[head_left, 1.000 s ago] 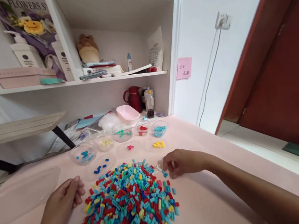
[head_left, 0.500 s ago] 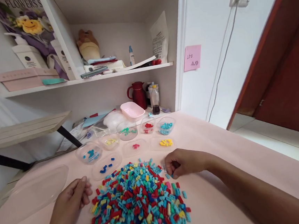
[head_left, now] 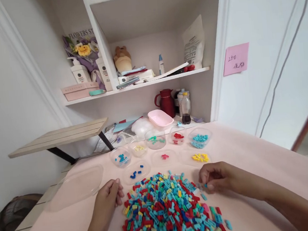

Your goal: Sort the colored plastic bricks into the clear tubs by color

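Observation:
A large heap of small toy bricks (head_left: pixel 167 211) in red, blue, green, yellow and other colours covers the front middle of the table. At its right edge, my right hand (head_left: pixel 218 178) is closed, with a small blue brick (head_left: pixel 205 185) at its thumb and fingertips. A light-blue brick (head_left: pixel 203 196) lies on the table just below those fingers. My left hand (head_left: pixel 108 196) rests left of the heap, fingers curled together, and no brick shows in it. Behind the heap, clear dishes hold bricks grouped by colour, among them yellow bricks (head_left: pixel 200 157) and dark-blue bricks (head_left: pixel 136 172).
A clear lid or tray (head_left: pixel 79 183) lies at the left. At the back stand a pink basin (head_left: pixel 160 118), a red jug (head_left: pixel 167 103) and a bottle of dark liquid (head_left: pixel 185 109). A low wooden shelf (head_left: pixel 61 136) stands at the left, beneath white wall shelves (head_left: pixel 137 86).
The view has swung left, so everything sits further right in the picture. My right hand has lifted slightly with a blue brick at its fingertips. My left hand stays beside the heap.

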